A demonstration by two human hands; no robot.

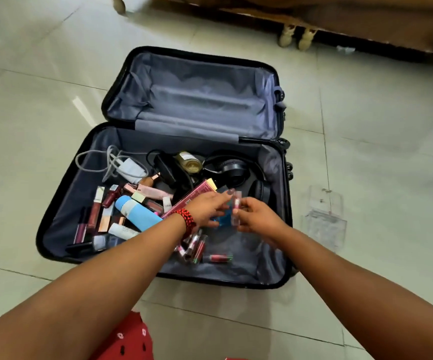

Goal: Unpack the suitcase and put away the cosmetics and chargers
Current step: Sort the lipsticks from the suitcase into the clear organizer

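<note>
A black suitcase [54,224] lies open on the tiled floor, its grey-lined lid flat behind it. Inside lie several lip glosses [94,209], a light blue bottle [138,213], a white charger with cable [132,168], a black charger [167,166], a yellowish bottle [189,162], black headphones [236,172] and a pink box [192,197]. Both hands meet over the right half. My left hand [207,207], with a red wristband, grips a small blue item [223,220]. My right hand [255,216] pinches a pink lip gloss tube [237,207].
A clear acrylic organiser [324,216] stands on the floor right of the suitcase. A wooden furniture base with cream feet [298,37] runs along the back. Red patterned clothing [129,339] shows at the bottom edge.
</note>
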